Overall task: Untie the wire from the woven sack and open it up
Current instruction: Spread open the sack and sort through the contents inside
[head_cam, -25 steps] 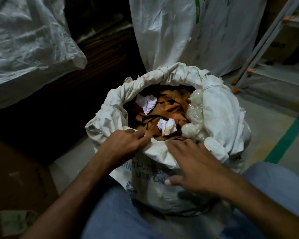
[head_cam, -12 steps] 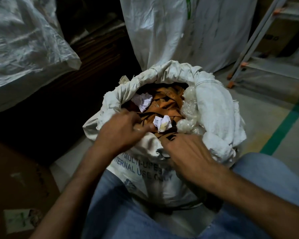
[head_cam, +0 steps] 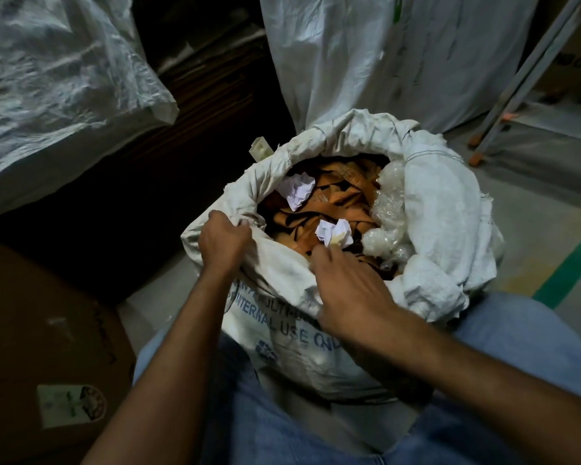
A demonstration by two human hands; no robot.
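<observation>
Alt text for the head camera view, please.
Both hands work the near rim of an open white woven sack: left hand grips it, right hand rests on it. Inside lie brown scraps, crumpled paper, clear plastic.

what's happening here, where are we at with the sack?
A person sits over a white woven sack held between their knees. The left hand is clenched on the sack's near-left rim; the right hand rests on the near rim with fingers loosely spread. The mouth is already open and rolled down, showing orange-brown scraps, crumpled paper and clear plastic wrap. No tie wire is visible at the mouth.
</observation>
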